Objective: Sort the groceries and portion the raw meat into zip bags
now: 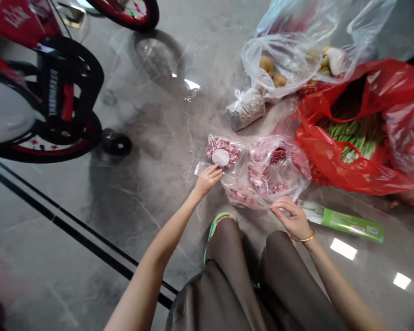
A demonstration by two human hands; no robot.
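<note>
A flat clear bag of chopped red meat (pixel 232 148) with a round white label (pixel 220 157) lies on the floor. My left hand (pixel 208 180) rests its outstretched fingertips at the near edge of this bag, by the label, and holds nothing. Beside it is a zip bag (pixel 243 196) with a green seal strip and pinkish meat inside. My right hand (pixel 291 218), with a gold bangle at the wrist, pinches the right corner of the zip bag. Just beyond, an open clear plastic bag (pixel 298 158) holds more pieces of red meat.
A red plastic bag (pixel 307 124) with green vegetables stands right. Behind are a clear bag (pixel 251 57) of potatoes and a knotted bag (pixel 246 110) of small grey-brown contents. A green-and-clear packet (pixel 353 224) lies right. A child's bicycle (pixel 69 92) stands left on the tiled floor.
</note>
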